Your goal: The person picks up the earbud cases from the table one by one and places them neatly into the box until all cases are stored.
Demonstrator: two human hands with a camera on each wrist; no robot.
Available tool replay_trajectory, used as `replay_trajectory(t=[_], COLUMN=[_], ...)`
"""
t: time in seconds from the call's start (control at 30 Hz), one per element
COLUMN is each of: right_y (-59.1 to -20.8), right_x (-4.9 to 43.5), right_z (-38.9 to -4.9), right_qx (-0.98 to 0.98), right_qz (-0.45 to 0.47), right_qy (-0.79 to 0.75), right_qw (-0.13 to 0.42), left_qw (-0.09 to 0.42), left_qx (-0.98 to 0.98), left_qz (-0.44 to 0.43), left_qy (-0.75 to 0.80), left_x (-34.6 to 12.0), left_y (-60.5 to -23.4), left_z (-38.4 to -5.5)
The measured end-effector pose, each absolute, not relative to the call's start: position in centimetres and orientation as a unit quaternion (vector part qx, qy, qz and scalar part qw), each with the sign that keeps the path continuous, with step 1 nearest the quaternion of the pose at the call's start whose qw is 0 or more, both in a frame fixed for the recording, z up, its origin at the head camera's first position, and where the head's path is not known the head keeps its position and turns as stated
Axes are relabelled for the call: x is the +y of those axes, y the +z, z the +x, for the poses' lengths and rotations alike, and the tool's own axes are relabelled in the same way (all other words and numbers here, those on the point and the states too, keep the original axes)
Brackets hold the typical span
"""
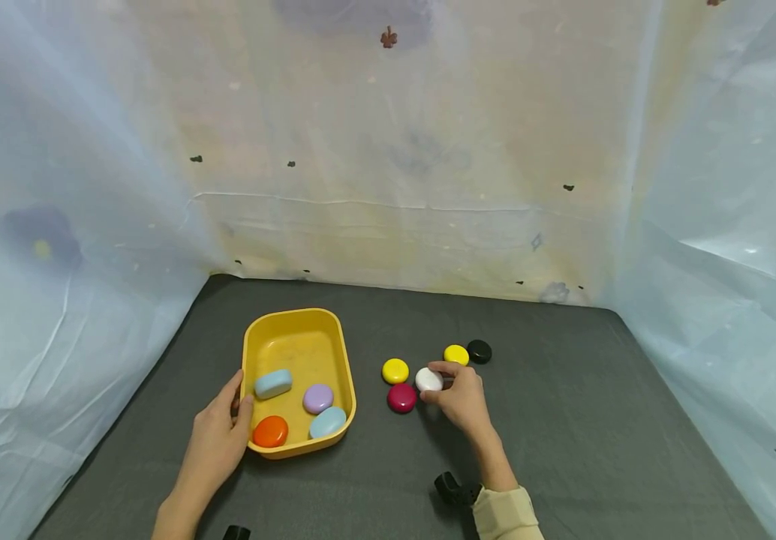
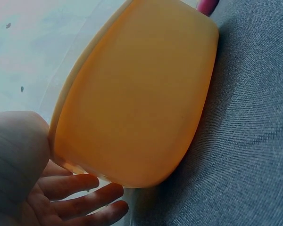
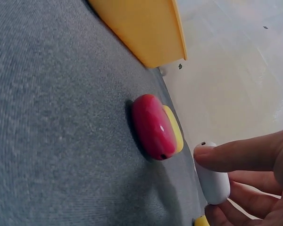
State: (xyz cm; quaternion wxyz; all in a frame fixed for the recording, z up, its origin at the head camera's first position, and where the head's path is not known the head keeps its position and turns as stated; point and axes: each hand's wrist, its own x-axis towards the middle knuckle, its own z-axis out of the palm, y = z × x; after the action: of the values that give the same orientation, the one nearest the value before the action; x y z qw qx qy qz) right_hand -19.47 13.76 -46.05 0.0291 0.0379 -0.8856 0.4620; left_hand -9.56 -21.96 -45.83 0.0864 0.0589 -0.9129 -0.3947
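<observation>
My left hand (image 1: 215, 436) grips the left side of a yellow tray (image 1: 350, 367), thumb over the rim. In the left wrist view, several fingers (image 2: 87, 200) extend loosely beside the tray's outer wall (image 2: 137, 94). Inside the tray lie two light blue beads, one oblong (image 1: 273, 384) and one rounder (image 1: 328, 422), a purple bead (image 1: 318, 398) and an orange bead (image 1: 270, 432). My right hand (image 1: 464, 401) pinches a white bead (image 1: 428, 379) between thumb and fingers; in the right wrist view the white bead (image 3: 212, 181) is tilted, with a small dark hole at its end.
A crimson bead (image 1: 402, 398) and a yellow bead (image 1: 395, 371) lie between the tray and my right hand. Behind that hand are another yellow bead (image 1: 456, 355) and a black bead (image 1: 479, 351). Pale plastic sheeting (image 1: 395, 225) borders the dark grey cloth surface (image 1: 584, 420).
</observation>
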Motion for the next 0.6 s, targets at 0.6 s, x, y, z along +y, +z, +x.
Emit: replay_trajectory(t=[0.6], right_y=[-44.0], right_x=[13.0], right_z=[-18.0], right_qx=[-0.863], right_qz=[0.079], right_qy=[0.496], right_qw=[0.055], left_qw=[0.079], left_qx=[-0.913], left_qz=[0.064], left_qy=[-0.394], left_x=[-21.9], left_y=[-45.8], left_z=[-9.6])
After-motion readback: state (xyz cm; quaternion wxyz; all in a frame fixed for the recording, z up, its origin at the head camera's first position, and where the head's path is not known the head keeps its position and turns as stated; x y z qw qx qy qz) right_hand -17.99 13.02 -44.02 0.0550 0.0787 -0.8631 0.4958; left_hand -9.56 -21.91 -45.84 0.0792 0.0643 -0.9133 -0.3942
